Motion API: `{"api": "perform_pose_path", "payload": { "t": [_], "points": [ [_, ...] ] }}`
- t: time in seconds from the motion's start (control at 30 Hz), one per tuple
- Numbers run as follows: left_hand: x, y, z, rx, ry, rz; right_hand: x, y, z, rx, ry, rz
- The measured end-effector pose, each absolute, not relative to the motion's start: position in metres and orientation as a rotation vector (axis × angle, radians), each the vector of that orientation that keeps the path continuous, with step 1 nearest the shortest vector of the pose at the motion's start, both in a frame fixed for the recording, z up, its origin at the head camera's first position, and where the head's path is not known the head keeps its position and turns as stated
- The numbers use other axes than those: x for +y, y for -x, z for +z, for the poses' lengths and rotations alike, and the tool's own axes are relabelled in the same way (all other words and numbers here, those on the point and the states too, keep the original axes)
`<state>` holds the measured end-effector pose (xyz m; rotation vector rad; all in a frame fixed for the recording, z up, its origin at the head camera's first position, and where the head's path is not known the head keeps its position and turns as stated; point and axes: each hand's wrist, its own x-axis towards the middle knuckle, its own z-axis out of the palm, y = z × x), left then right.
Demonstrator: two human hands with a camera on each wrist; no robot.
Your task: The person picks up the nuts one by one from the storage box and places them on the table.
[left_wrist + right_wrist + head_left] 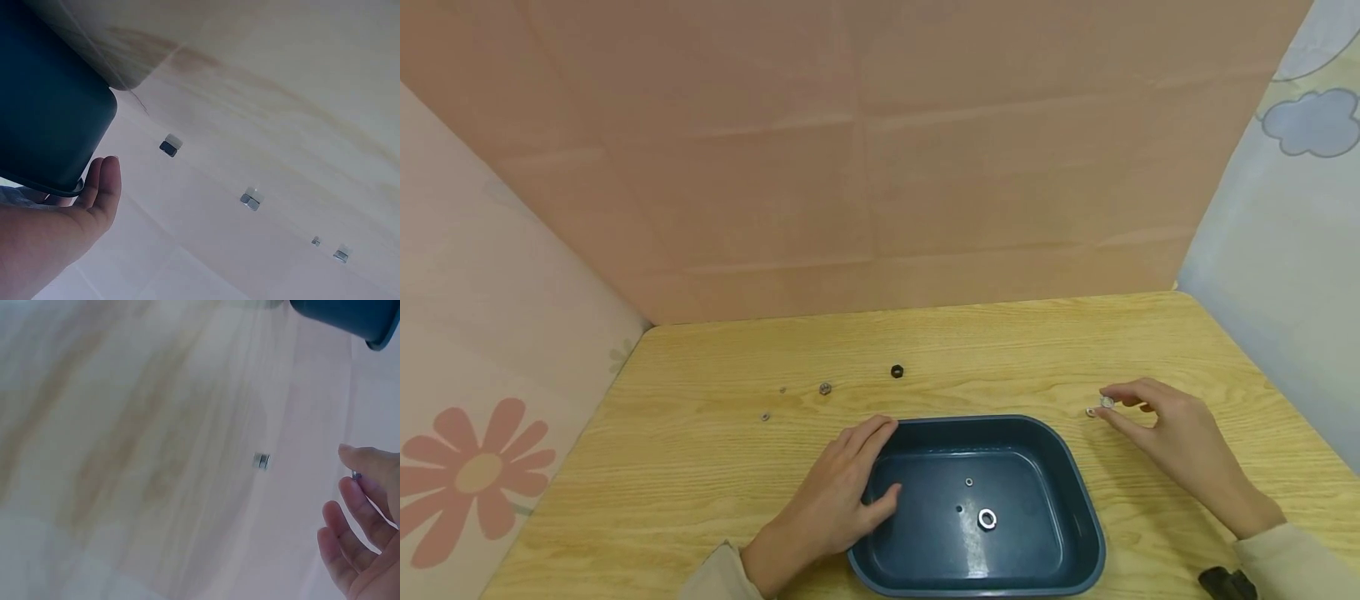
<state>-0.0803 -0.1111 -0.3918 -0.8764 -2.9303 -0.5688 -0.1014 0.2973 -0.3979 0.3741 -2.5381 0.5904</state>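
Blue tray [925, 560] on a wood-grain counter [662, 500], a person's hands at either side of it. R hand [1187, 437], out past the tray's right side, has thumb & index finger closed in a pinch on a small silver nut [1107, 402]; its other fingers are loosely bent. The pinched nut sits right btwn the fingertips, well apart from the tray. A second silver nut [1091, 412] is on the counter, just beside those fingertips on the tray side.

L hand [846, 492] rests at the tray's left rim nr its far corner, fingers fairly straight along the outside, thumb reaching over the inside; no nut in it.

In the tray: a big silver nut [987, 520], w/ a small nut [969, 482] on its far side & a tiny dark piece [958, 509] to its left. Beyond the tray's far rim: a black nut [897, 372]. Beyond the tray's far left corner: a grey nut [825, 389], then, farther left, a tiny nut [782, 390] & a little silver nut [765, 417]. Bkgd, behind the tray: a brown sheet [850, 167].
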Motion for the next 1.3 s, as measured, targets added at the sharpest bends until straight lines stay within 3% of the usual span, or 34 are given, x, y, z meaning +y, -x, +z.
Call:
{"api": "perform_pose_path", "payload": {
  "t": [1.3],
  "points": [
    [-0.113, 0.079, -0.392, -2.928, 0.862, -0.609, 0.343, 0.094, -0.406, -3.022, -0.221, 0.623]
  ]
}}
